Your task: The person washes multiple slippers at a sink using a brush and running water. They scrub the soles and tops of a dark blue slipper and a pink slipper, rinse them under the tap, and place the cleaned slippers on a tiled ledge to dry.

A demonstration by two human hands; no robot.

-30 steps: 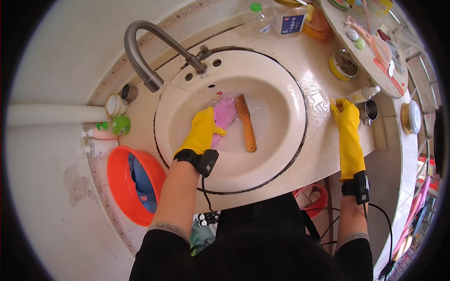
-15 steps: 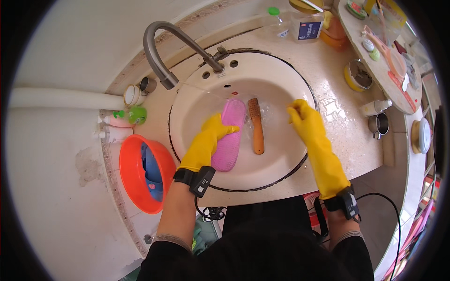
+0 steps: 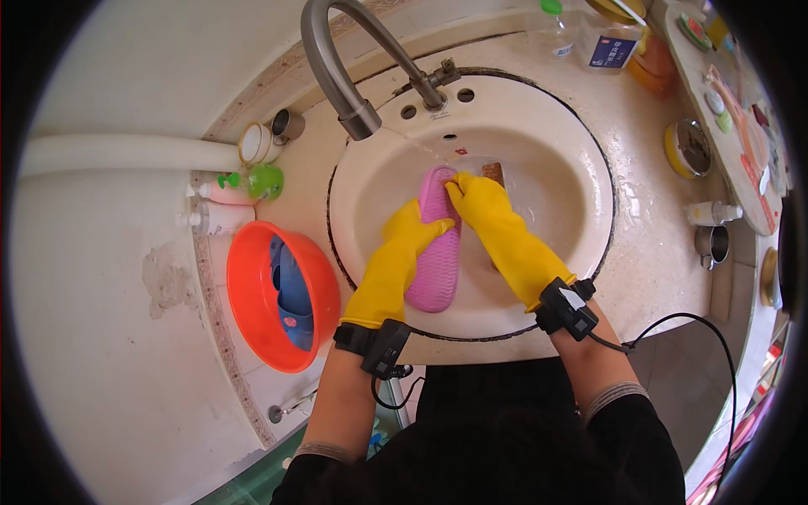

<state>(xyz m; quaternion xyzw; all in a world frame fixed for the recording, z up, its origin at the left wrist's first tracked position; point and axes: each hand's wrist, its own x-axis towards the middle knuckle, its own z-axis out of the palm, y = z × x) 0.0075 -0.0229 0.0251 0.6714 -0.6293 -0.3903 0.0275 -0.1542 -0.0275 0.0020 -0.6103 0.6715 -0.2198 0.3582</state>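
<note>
A pink slipper lies sole up in the sink, its textured underside showing and its far end near the drain side. My left hand, in a long yellow rubber glove, is closed around its left side with the thumb across the sole. On the slipper's upper right edge are the bunched fingertips of my gloved right hand; its fingers are closed and partly hidden from above. A wooden brush lies beneath my right hand, mostly covered by the glove. A thin stream of water runs from the faucet toward the slipper's far end.
The white sink is set in a beige counter. Left of it, an orange basin holds blue slippers. A green pump bottle stands behind the basin. A metal cup and a can stand at right.
My right hand has moved left from the sink's right side to the slipper's upper edge, over the brush. My left hand keeps hold of the slipper. The whole view has shifted slightly.
</note>
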